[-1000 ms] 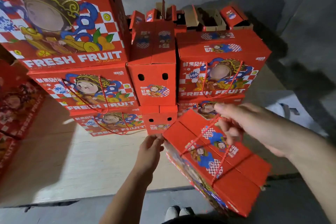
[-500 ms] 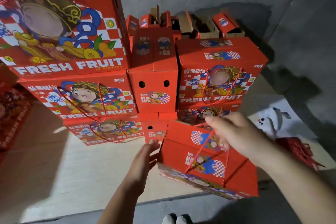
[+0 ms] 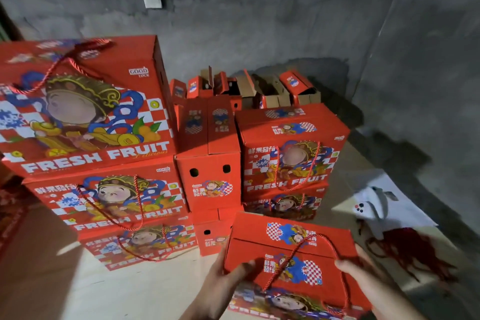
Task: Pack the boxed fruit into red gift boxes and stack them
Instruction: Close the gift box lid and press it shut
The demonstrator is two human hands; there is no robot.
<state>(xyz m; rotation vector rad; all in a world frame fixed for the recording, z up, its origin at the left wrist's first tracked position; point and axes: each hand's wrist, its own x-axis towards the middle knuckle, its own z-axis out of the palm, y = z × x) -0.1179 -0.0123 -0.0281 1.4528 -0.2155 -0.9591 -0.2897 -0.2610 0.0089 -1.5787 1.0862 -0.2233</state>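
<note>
Gift box (image 3: 291, 257) held between left hand (image 3: 226, 278) and right hand (image 3: 361, 275)

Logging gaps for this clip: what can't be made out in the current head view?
- Held gift box: contents hidden by closed flaps; lower front cut off by the frame's bottom edge.
- Right hand: fingers partly behind the box.
- Open boxes at the wall: insides too dark.

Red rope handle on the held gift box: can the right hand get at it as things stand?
Probably yes: the red rope handle lies uncovered on the red gift box, beside the right hand.
</note>
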